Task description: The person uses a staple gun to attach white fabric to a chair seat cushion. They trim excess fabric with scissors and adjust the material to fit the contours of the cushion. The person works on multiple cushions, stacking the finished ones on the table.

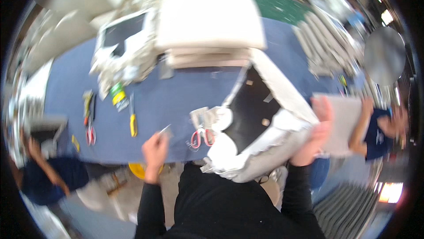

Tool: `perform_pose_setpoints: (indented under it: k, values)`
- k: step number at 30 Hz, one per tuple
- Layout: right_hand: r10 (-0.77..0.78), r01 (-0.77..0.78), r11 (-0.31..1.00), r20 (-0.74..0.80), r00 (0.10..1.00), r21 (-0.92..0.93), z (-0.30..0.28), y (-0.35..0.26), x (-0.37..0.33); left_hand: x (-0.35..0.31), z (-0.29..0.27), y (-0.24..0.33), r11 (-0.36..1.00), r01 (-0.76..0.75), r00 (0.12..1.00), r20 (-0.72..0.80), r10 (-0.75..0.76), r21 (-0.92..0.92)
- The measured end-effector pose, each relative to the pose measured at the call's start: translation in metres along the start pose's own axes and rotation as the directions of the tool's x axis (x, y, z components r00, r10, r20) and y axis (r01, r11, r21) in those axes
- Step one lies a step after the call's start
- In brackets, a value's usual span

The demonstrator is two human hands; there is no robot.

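Note:
My right hand [319, 128] grips the right corner of an upholstered cushion panel [254, 113], tilted up over the table's front edge. The panel has a black backing board, with pale fabric folded round its rim and a loose, ragged lower edge. Just left of it, my left hand [155, 150] is closed on a small, thin, pale piece [166, 129], too blurred to name. Between that hand and the panel lie red-handled scissors [202, 137], beside a small clear packet [201, 116]. A yellow-handled screwdriver [133, 117] rests farther left.
White cushions [212, 18] are stacked at the back of the blue table [176, 93]. Fabric covers with a dark board [126, 40] lie back left, near a green-yellow roll [118, 94]. Folded covers [324, 45] stand back right. Other people [57, 175] work at both sides.

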State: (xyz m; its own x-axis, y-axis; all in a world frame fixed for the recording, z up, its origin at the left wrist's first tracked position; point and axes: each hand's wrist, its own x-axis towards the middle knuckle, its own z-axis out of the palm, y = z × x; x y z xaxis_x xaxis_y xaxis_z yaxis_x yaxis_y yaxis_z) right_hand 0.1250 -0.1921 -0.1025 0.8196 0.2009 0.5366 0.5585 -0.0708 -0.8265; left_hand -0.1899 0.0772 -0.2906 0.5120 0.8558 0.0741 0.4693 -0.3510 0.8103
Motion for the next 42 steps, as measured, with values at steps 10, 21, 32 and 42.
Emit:
perform_pose_setpoints:
  k: [10, 21, 32, 42]
  values:
    - [0.325, -0.347, 0.923, 0.147, 0.934, 0.167, -0.043, -0.042, -0.009, -0.126, -0.096, -0.321, 0.716, 0.487, 0.801, 0.072, -0.595, 0.501]
    - [0.158, -0.213, 0.971, 0.373, 0.914, 0.111, -0.072, -0.025, -0.002, 0.032, 0.041, -0.132, 0.893, -0.318, 0.02, 0.944, -0.329, 0.318]
    - [-0.047, -0.001, 0.986, 0.286, 0.957, 0.166, -0.054, -0.028, 0.01, 0.014, 0.069, 0.347, 0.56, -0.708, 0.609, 0.03, 0.793, -0.431]
    - [-0.065, 0.073, 0.997, 0.22, 0.973, -0.027, -0.029, -0.027, 0.017, 0.007, 0.088, 0.327, 0.439, -0.829, 0.499, -0.101, 0.861, -0.347]
